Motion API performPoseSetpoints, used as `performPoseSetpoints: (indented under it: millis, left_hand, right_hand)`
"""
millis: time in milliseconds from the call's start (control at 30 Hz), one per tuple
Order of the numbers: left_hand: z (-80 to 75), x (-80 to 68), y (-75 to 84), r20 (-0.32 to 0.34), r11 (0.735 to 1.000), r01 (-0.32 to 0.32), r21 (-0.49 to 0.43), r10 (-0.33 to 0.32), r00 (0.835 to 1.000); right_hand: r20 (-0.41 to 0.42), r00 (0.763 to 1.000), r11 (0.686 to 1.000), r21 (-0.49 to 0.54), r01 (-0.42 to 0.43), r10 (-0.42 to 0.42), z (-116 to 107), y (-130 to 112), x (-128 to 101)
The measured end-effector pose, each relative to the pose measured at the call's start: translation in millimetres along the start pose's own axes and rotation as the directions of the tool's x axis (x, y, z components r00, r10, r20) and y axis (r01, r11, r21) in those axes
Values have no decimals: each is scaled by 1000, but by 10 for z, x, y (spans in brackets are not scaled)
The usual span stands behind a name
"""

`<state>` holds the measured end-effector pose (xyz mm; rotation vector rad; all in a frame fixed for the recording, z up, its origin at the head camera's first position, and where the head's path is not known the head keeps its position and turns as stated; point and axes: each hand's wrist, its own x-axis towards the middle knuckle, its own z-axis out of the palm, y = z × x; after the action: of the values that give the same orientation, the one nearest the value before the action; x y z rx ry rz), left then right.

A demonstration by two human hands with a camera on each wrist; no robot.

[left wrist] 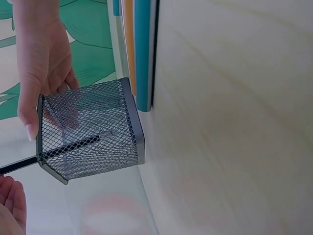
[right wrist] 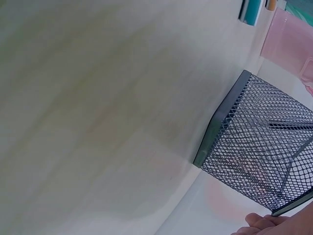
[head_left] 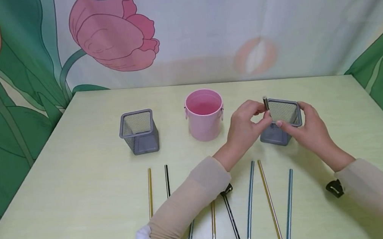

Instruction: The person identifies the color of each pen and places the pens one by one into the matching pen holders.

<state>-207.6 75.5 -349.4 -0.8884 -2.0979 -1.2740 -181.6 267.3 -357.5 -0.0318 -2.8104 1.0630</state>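
My left hand [head_left: 244,124] pinches a black pencil [head_left: 265,103] near its upper end, at the left rim of the right grey mesh pen holder [head_left: 276,136]. Through the mesh in the left wrist view, the lower part of the black pencil [left wrist: 80,144] shows inside the holder. The right hand [head_left: 312,128] grips that holder's rim, thumb at the front and fingers along the right side. The holder [right wrist: 254,147] stands upright on the table in the right wrist view, with only part of the right hand [right wrist: 274,225] showing.
A pink bucket [head_left: 206,127] stands mid-table, with another mesh pen holder [head_left: 145,143] left of it. Several pencils lie in front, among them a yellow pencil [head_left: 150,191], a blue pencil [head_left: 250,201] and a black pencil [head_left: 232,218]. The left forearm covers some. A printed curtain [head_left: 204,27] hangs behind.
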Motion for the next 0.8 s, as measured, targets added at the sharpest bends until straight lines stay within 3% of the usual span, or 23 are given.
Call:
performPoseSetpoints:
  millis: [200, 567, 800]
  left_hand:
    - [7, -2, 3, 37, 1000, 18, 21, -19, 999]
    - [35, 5, 0, 39, 998, 24, 61, -26, 999]
    - [34, -10, -5, 101, 993, 98, 65, -104, 989]
  right_hand:
    - [-7, 1000, 1000, 2, 2, -2, 3, 12, 1]
    - [0, 1000, 1000, 8, 0, 0, -25, 14, -2]
    - [13, 1000, 1000, 22, -14, 14, -4, 13, 5]
